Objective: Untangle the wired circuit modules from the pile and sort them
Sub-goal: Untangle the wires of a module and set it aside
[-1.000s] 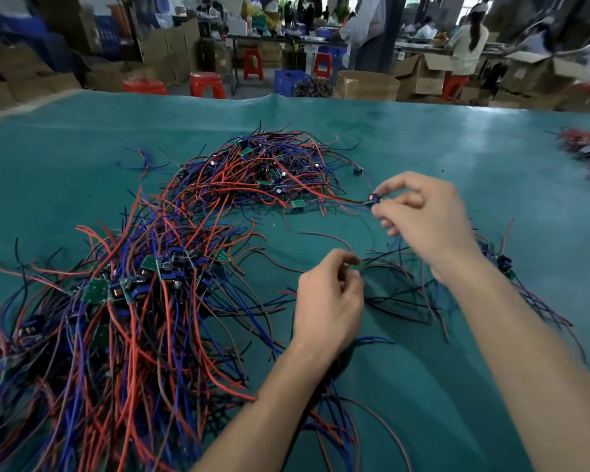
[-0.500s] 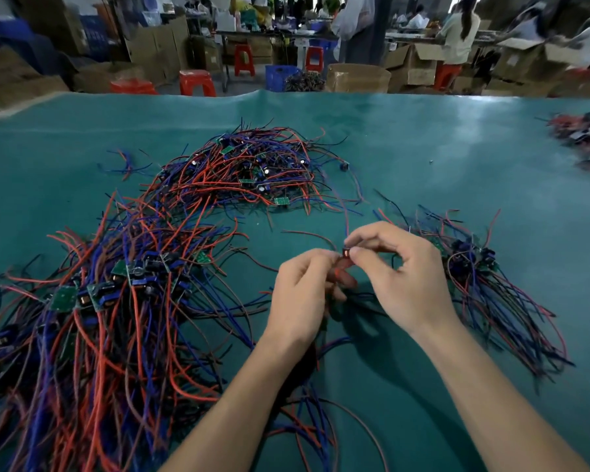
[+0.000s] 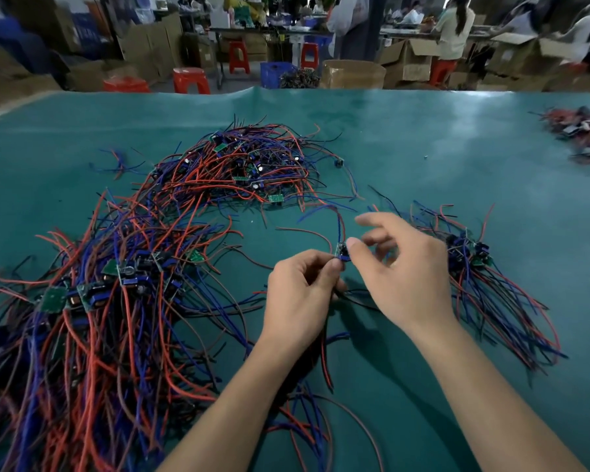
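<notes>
Head view looks down on your two bare hands above a teal table (image 3: 423,148). Your left hand (image 3: 300,298) has its fingers curled, pinching a small circuit module (image 3: 341,251) at its fingertips; dark wires trail down from under that hand. Your right hand (image 3: 402,270) touches the same module with its thumb tip, while its other fingers spread loosely above and grip nothing that you can make out. A blue wire and a red wire rise from the module toward 12 o'clock.

From the module, the big tangled pile (image 3: 92,318) of red, blue and black wires with green boards lies at 9 o'clock and runs down to 7 o'clock. A second heap (image 3: 239,165) sits at 11 o'clock, joined to the first by stray wires. At 3 o'clock, just beside your right hand, a smaller bundle (image 3: 491,284) lies with its modules together at the top and its wires fanned toward 5 o'clock. Far off at 2 o'clock, by the table's edge, another blurred clump (image 3: 586,131) rests.

Beyond the table stand cardboard boxes (image 3: 353,74), red stools (image 3: 189,80) and people at benches.
</notes>
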A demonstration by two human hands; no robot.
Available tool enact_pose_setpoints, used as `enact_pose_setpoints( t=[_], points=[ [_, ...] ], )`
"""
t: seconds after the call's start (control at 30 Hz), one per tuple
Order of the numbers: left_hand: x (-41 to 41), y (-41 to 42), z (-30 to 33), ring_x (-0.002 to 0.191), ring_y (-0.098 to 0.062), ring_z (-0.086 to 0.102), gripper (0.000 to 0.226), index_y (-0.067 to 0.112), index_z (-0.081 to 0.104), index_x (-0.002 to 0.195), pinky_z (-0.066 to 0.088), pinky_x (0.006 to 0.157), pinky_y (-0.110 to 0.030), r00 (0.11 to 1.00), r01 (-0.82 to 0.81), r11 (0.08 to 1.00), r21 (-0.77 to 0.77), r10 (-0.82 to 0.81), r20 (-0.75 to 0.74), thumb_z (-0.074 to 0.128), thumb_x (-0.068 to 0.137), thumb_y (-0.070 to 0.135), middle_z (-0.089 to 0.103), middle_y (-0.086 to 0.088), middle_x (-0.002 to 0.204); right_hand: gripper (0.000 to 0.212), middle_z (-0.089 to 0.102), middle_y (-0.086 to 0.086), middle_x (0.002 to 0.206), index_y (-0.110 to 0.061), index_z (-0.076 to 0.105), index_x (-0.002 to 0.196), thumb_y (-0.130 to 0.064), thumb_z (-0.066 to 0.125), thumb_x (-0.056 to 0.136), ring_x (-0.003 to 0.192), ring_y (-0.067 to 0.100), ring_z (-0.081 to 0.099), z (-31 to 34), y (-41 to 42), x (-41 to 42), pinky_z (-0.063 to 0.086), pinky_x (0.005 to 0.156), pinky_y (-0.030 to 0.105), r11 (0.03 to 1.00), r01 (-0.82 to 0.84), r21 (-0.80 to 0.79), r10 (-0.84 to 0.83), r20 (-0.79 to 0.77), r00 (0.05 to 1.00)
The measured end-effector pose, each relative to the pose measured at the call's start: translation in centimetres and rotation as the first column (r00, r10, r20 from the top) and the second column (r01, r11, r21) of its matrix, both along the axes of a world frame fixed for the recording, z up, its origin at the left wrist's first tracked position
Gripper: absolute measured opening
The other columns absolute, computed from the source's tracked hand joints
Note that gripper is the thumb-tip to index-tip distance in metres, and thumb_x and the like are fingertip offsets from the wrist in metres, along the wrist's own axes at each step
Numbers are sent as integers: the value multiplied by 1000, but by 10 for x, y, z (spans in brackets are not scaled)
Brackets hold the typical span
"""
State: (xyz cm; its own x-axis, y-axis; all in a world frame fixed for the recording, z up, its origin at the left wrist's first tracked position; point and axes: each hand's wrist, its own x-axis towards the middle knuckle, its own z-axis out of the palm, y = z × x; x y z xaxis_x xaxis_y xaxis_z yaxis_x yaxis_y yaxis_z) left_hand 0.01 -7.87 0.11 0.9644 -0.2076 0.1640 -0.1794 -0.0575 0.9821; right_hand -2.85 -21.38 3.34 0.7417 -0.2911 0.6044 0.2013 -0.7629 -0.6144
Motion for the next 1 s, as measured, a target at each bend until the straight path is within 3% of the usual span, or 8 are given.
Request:
enact_pose_setpoints(
  t=[0.1,0.27,0.43,0.6,0.73,0.87,0.93,1.0],
  points=[
    [0,0,0,53,-9,56,16,13,71,82,47,56,-24,998,12,1000,28,-14,53,64,96,12,68,1,62,10,75,-16,78,-25,80,94,-20,79,86,64,1,63,-5,-1,6,47,63,17,922,-152,357,204,-113,972],
    [-3,-2,0,53,-6,52,18,14,72,78,47,60,-28,995,65,996,56,-69,68,65,95,13,66,3,59,20,79,-5,85,-31,84,81,-13,79,88,61,7,62,-5,-19,7,50,53,21,820,-285,497,381,-100,919],
    [-5,-3,2,46,0,46,20,21,72,77,37,52,-18,991,102,988,114,-111,79,66,95,15,65,3,56,19,68,7,65,-20,79,78,-38,76,83,56,8,52,-7,-40,10,48,53,42,927,-134,351,161,-49,986],
    [-6,-3,3,52,-7,49,18,17,73,79,40,53,-24,986,128,977,170,-145,88,66,95,17,67,0,56,17,72,-13,72,-28,77,88,-44,72,85,64,5,59,-3,-61,10,57,69,48,946,86,313,-125,107,986],
    [-7,-3,2,54,-7,52,16,16,73,80,43,57,-25,984,127,972,199,-149,98,65,95,16,68,1,58,15,68,-15,72,-26,78,82,-39,72,87,68,3,60,1,-78,10,55,75,46,884,195,424,-311,223,924],
    [-3,-3,0,46,-6,50,18,17,69,83,43,51,-21,997,6,993,117,-16,81,59,98,12,67,3,59,20,71,0,74,-31,65,72,-43,64,88,69,21,69,5,-97,4,57,73,54,706,351,615,-574,207,792],
    [-1,-2,1,45,-7,52,18,16,67,86,46,48,-22,997,-57,997,52,54,54,56,100,12,68,2,61,26,69,1,69,-27,66,67,-46,63,85,67,21,64,6,-94,3,56,72,53,740,353,572,-518,151,842],
    [-1,-3,1,46,-10,53,18,17,65,86,52,47,-31,997,-65,998,19,64,32,55,101,13,69,0,63,33,69,-1,63,-23,71,66,-52,64,80,63,22,63,4,-72,6,53,64,47,863,221,455,-261,27,965]
  ],
)
